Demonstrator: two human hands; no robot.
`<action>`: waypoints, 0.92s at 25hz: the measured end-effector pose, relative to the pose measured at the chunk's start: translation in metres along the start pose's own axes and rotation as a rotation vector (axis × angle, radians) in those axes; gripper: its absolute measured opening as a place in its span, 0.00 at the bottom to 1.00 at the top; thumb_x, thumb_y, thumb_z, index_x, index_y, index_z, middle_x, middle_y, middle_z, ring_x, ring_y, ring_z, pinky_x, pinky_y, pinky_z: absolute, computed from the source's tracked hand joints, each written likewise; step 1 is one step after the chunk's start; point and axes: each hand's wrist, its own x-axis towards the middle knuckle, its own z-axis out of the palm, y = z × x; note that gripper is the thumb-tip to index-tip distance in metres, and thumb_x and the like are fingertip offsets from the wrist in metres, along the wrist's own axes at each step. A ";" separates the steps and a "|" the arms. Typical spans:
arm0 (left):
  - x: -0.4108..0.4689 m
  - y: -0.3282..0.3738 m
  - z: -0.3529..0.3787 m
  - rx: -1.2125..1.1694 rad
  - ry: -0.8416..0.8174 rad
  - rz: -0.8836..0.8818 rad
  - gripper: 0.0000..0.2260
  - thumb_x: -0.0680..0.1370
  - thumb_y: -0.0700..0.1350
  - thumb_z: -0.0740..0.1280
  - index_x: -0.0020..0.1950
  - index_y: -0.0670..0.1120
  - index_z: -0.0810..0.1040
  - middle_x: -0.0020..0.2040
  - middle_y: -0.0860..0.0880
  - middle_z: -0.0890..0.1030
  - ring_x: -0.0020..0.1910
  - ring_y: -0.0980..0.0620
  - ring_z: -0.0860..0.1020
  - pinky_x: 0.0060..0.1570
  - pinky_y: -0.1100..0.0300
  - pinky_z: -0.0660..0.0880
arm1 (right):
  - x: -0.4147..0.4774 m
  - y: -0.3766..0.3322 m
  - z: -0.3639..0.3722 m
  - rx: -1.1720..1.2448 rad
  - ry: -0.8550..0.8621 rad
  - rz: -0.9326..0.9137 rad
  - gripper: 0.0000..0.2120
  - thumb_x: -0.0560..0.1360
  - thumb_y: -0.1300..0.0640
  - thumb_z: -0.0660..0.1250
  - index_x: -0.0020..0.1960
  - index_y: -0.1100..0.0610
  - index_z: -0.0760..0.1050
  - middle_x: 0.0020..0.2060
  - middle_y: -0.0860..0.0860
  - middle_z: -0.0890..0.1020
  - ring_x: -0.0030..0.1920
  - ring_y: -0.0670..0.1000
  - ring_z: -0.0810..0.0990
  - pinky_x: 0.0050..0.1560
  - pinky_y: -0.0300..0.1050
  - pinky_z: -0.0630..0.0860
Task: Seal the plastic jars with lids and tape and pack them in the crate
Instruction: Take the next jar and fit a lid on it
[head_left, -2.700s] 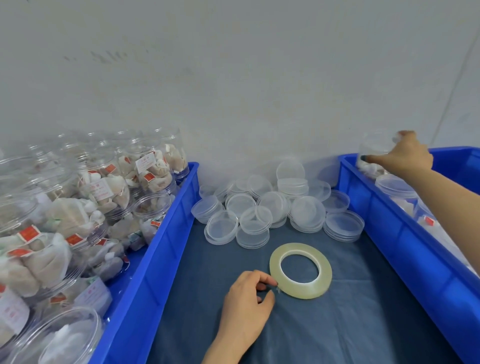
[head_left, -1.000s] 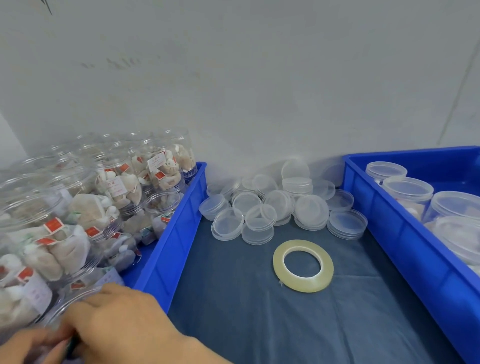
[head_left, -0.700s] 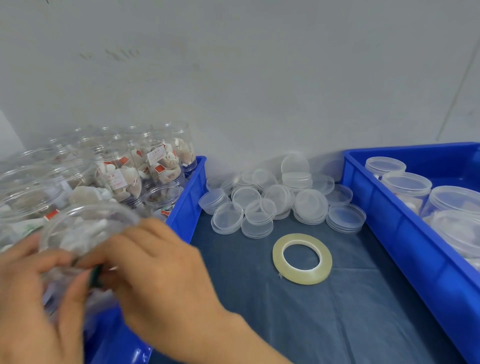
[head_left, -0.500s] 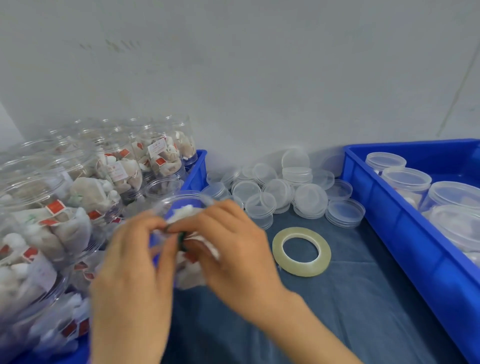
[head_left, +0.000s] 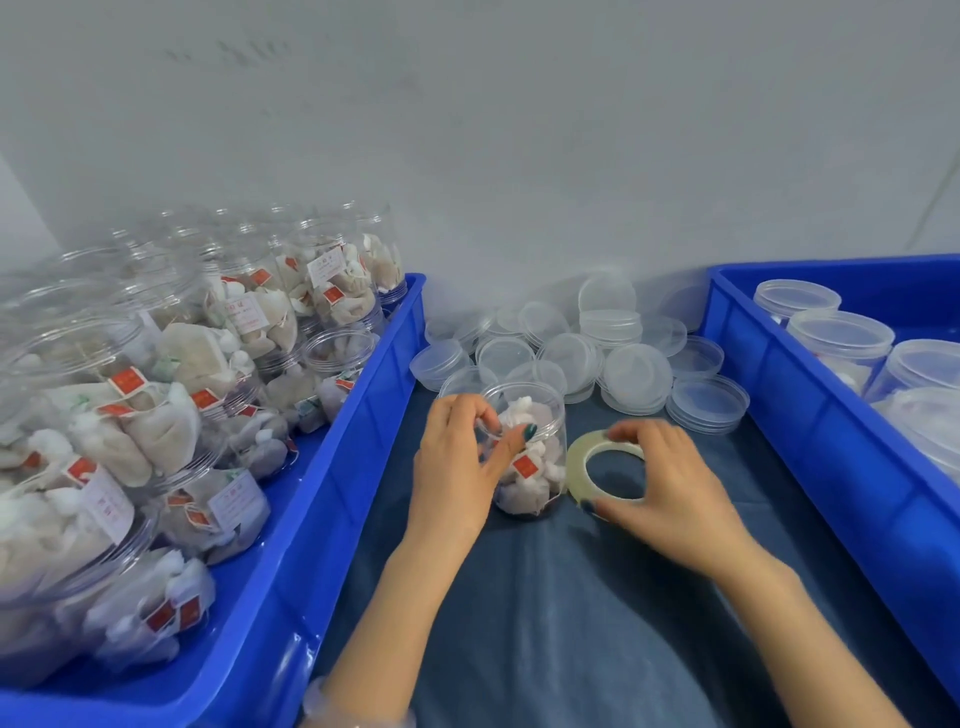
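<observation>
Two hands working at frame centre: your left hand (head_left: 452, 467) is wrapping curled fingers round open jar (head_left: 537, 457); your right hand (head_left: 670, 493) is pinching tape roll (head_left: 577, 467) between thumb and fingertips, just right of jar. Jar probably light, thin-walled, slick; grip mid-wall, gently.

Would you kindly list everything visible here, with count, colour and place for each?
cloth: one, dark blue, covering the bench.
left crate: one, blue, at left.
unlidded jars: many, clear with white sachets, in the left crate.
right crate: one, blue, at right.
lidded jars: several, clear, in the right crate.
loose lids: many, clear, piled by the wall.
open jar: one, clear with sachets, upright on the cloth.
tape roll: one, pale yellow, right of the open jar.
left grip: one, bare hand, holding the open jar.
right grip: one, bare hand, pinching the tape roll.
</observation>
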 end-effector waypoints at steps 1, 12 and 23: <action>0.001 -0.002 0.001 -0.029 0.000 0.014 0.13 0.74 0.59 0.68 0.46 0.50 0.72 0.50 0.53 0.72 0.48 0.62 0.75 0.47 0.52 0.81 | -0.003 0.009 0.001 -0.119 -0.083 0.040 0.30 0.66 0.38 0.75 0.63 0.49 0.71 0.58 0.41 0.72 0.63 0.46 0.67 0.58 0.41 0.67; -0.018 0.007 0.020 0.176 0.247 0.384 0.20 0.76 0.45 0.68 0.68 0.46 0.70 0.68 0.47 0.72 0.68 0.50 0.69 0.67 0.59 0.67 | -0.009 0.005 -0.010 0.224 -0.012 0.224 0.09 0.77 0.42 0.62 0.45 0.46 0.68 0.35 0.42 0.78 0.39 0.46 0.75 0.43 0.49 0.71; -0.019 0.059 0.062 0.330 0.149 0.400 0.15 0.80 0.48 0.64 0.63 0.44 0.78 0.59 0.49 0.80 0.61 0.50 0.76 0.66 0.53 0.69 | -0.016 -0.011 -0.019 0.648 0.102 0.107 0.14 0.78 0.68 0.60 0.47 0.49 0.72 0.39 0.51 0.78 0.38 0.56 0.74 0.40 0.59 0.72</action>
